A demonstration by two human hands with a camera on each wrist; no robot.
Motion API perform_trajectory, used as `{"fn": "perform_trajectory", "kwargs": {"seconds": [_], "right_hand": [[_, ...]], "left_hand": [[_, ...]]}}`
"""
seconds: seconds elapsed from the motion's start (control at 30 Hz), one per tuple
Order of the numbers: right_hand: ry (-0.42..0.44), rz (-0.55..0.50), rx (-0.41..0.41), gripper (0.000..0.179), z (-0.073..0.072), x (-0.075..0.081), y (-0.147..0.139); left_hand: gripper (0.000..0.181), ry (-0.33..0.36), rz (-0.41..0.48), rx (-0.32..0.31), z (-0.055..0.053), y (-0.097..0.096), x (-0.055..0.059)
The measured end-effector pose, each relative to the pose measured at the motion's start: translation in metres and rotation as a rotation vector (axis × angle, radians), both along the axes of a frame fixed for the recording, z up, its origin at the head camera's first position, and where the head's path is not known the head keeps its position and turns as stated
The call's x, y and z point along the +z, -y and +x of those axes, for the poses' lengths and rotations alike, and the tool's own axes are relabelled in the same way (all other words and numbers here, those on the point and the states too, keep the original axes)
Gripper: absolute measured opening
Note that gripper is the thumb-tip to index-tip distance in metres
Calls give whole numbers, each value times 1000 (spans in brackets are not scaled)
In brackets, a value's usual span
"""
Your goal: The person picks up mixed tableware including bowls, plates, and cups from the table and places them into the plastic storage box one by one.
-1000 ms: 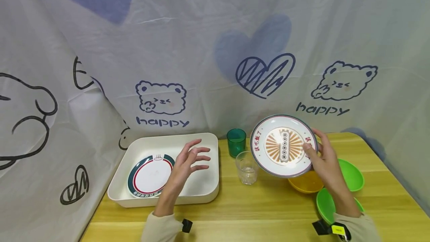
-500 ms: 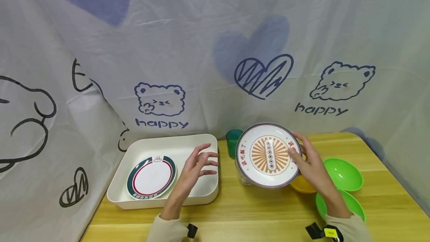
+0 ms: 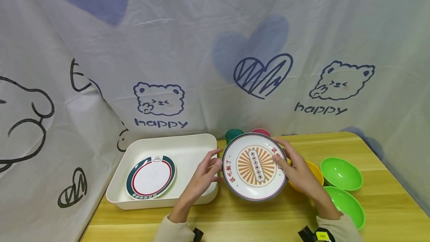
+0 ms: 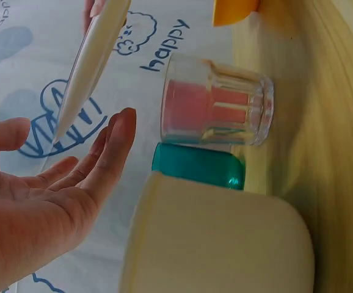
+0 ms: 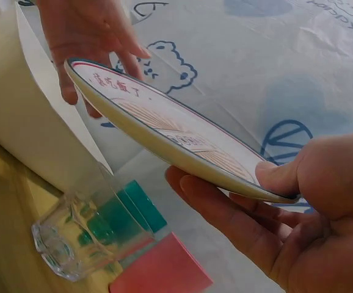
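Note:
My right hand (image 3: 299, 171) grips a white plate (image 3: 255, 167) by its right rim, thumb on the printed face and fingers underneath. The plate bears an orange sunburst and red lettering, and in the right wrist view it is tilted well above the table. My left hand (image 3: 205, 173) is at the opposite rim; the left wrist view has its thumb and fingers spread to either side of the plate's edge. Left of that hand, a white plate with a dark green and red border (image 3: 152, 178) lies inside a white bin (image 3: 198, 197).
Behind the held plate stand a green cup (image 3: 233, 135), a pink cup (image 3: 261, 132) and a clear glass (image 4: 219, 101), which the plate hides in the head view. To the right are a yellow bowl (image 3: 314, 174) and two green bowls (image 3: 342, 174).
The right hand has carried the plate left and lower, uncovering more of the bowls and the pink cup's rim. The left hand has moved right to the plate's left edge.

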State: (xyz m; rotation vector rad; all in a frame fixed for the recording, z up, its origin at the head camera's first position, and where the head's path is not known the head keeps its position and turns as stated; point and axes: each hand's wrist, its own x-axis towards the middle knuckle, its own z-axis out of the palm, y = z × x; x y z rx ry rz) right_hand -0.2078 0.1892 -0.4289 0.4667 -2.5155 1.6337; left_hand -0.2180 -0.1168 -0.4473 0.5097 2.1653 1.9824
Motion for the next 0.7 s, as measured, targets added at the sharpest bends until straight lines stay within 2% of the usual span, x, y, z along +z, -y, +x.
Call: {"fn": "perform_trajectory", "kwargs": {"seconds": [0.1, 0.33, 0.5, 0.7], "right_hand": [[18, 19, 29, 52, 0, -1, 3], [18, 29, 82, 53, 0, -4, 7], [18, 40, 81, 53, 1, -3, 8], [127, -4, 122, 55, 4, 5, 5]], "left_hand": [[49, 2, -36, -11, 2, -3, 0], [47, 9, -43, -103, 5, -5, 0], [43, 14, -64, -87, 6, -1, 3], [38, -27, -85, -37, 5, 10, 10]]}}
